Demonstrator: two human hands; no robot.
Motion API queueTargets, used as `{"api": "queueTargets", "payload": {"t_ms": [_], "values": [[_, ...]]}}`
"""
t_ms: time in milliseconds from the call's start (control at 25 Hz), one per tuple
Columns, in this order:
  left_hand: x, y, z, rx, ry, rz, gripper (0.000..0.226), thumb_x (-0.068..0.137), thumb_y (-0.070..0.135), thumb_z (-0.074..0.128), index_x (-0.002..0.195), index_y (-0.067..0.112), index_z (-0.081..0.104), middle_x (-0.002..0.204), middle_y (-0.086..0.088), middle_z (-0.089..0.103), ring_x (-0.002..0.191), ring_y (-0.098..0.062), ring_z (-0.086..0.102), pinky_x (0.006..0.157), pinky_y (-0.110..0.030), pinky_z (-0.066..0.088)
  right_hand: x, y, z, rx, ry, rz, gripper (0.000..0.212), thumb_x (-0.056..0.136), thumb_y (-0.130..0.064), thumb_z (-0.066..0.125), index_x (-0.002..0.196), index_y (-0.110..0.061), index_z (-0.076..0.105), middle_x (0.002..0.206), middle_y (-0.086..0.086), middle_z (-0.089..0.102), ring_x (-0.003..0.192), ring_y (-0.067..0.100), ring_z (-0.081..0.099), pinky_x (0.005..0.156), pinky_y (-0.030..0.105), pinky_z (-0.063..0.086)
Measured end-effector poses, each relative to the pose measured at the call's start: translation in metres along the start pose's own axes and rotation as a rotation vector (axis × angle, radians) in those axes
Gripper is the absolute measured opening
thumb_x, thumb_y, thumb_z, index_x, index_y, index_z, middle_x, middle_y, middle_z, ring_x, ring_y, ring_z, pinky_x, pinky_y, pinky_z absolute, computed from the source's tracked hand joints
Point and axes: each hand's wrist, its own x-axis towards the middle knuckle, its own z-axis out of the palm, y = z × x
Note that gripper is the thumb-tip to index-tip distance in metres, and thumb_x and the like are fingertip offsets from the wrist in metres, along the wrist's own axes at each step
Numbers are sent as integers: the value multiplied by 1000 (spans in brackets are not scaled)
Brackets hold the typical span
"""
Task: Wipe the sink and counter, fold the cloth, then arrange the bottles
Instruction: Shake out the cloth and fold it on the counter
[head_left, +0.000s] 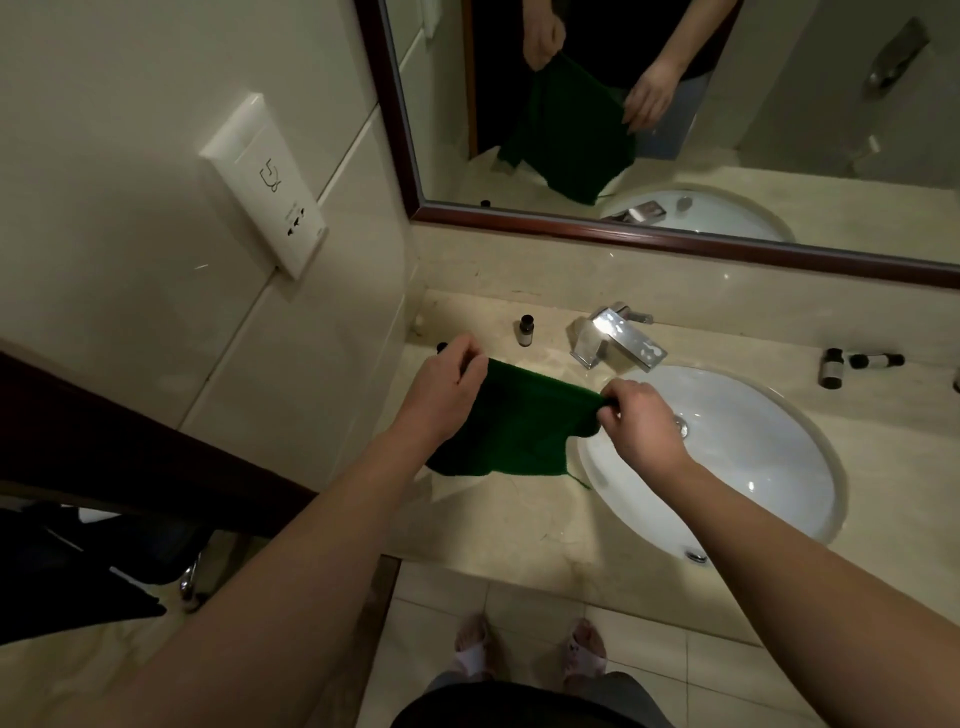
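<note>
Because the fingers (470, 358) of the left hand (441, 384) and the right hand (636, 421) each pinch a top corner, the green cloth (514, 421) hangs spread above the table (519, 519) beside the sink (810, 431), apparently ready for folding. Both forearms reach forward, wrists level; the bottles (525, 330) stand unarranged behind.

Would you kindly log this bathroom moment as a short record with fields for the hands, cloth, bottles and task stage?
left hand: left hand pinches one top corner of the green cloth
right hand: right hand pinches the other top corner
cloth: held up, hanging over the counter beside the sink
bottles: one upright left of the faucet; right of the sink, one upright, one lying
stage: folding the cloth; bottles not yet arranged
</note>
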Motion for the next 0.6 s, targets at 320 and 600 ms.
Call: {"api": "queueTargets", "payload": {"t_ms": [320, 600], "values": [[5, -50, -24, -209, 27, -287, 7, 95, 28, 54, 93, 22, 57, 96, -8, 63, 67, -23, 69, 63, -40, 58, 15, -33, -12, 545, 73, 152, 9, 90, -14, 49, 91, -19, 57, 86, 1, 63, 79, 23, 65, 68, 45, 57], [9, -41, -38, -36, 308, -44, 13, 90, 25, 62, 95, 13, 67, 94, 1, 63, 87, -14, 59, 75, -23, 47, 25, -45, -19, 403, 354, -33, 9, 88, -16, 57, 94, -17, 64, 95, -1, 56, 94, 19, 54, 86, 34, 47]]}}
